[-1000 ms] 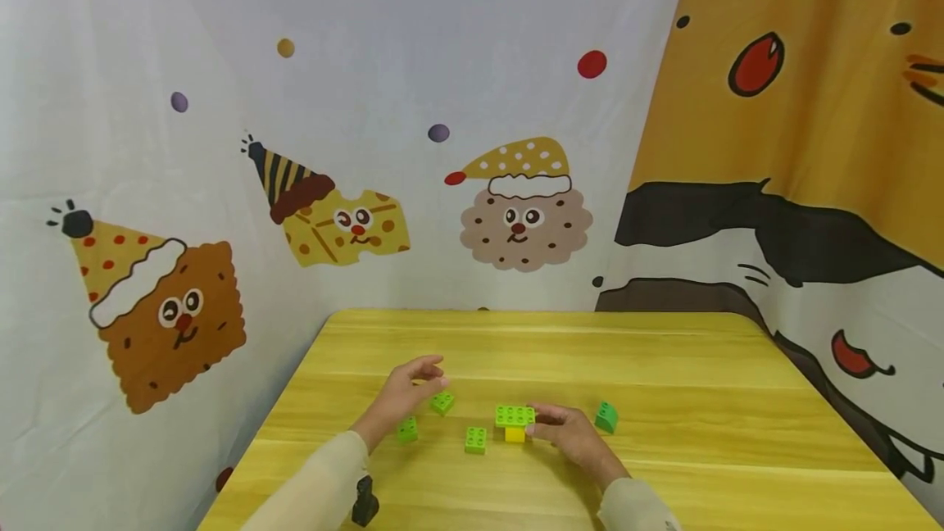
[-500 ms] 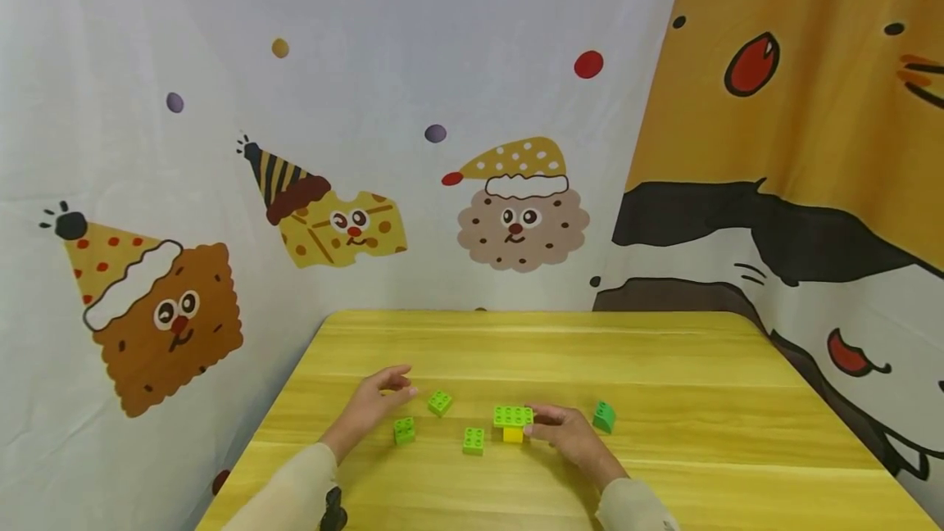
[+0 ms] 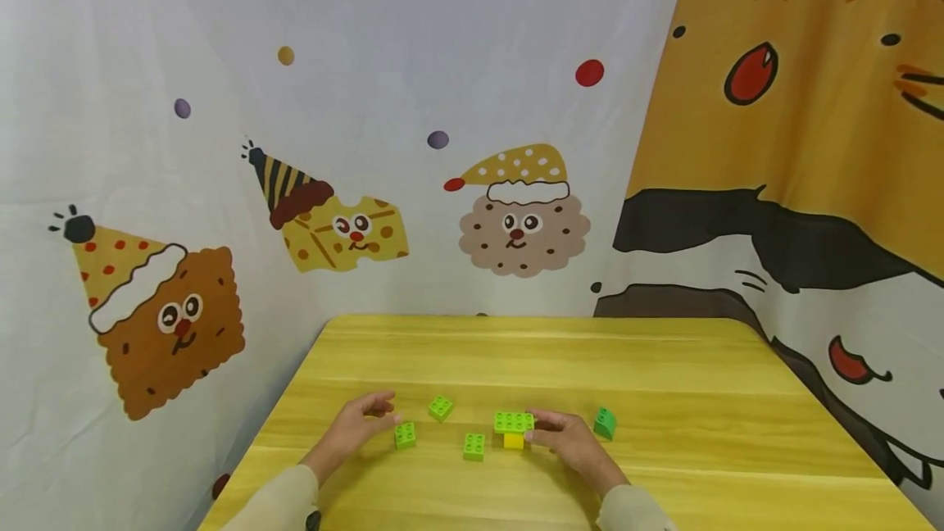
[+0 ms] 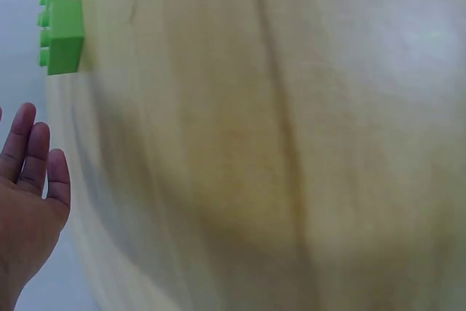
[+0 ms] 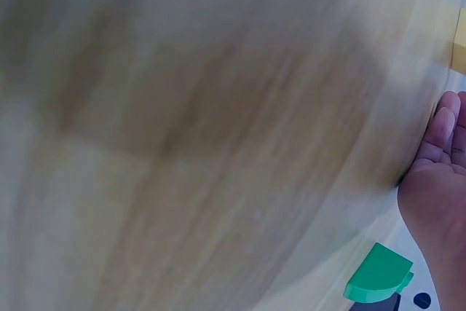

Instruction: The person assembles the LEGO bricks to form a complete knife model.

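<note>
**Right hand [image 3: 569, 439] pinches a small stack [image 3: 515, 422]; left hand [image 3: 350, 428] spread beside a side brick [image 3: 405, 436]**

Nearest, at the bottom of the head view, are two pale sleeves [image 3: 634, 508], with a dark object [image 3: 313, 521] partly showing at the left wrist.

Just beyond, a light green middle brick [image 3: 474, 447] with four studs sits on the wood-grained surface [image 3: 442, 486], between the hands and left of the stack. The stack pairs a yellow brick [image 3: 514, 441] below with a wider light green top brick [image 3: 509, 423], studs up, overhanging the yellow one on both sides. The right hand has its thumb in front and its fingers behind at the stack's right end, pinching it; the right wrist view cuts off that contact.

The left hand holds nothing: thumb and fingers stand apart, the thumb's tip just beside the side brick, also light green with four studs. Whether they touch cannot be told.

A little farther, a dark green curved brick [image 3: 605, 424] lies to the right of the right hand, apart from it. Farther still, a turned light green far brick [image 3: 441, 408] lies between the left hand and the stack.

Past the surface's far edge hangs a pale curtain [image 3: 383, 39] printed with cartoon faces in party hats.
</note>
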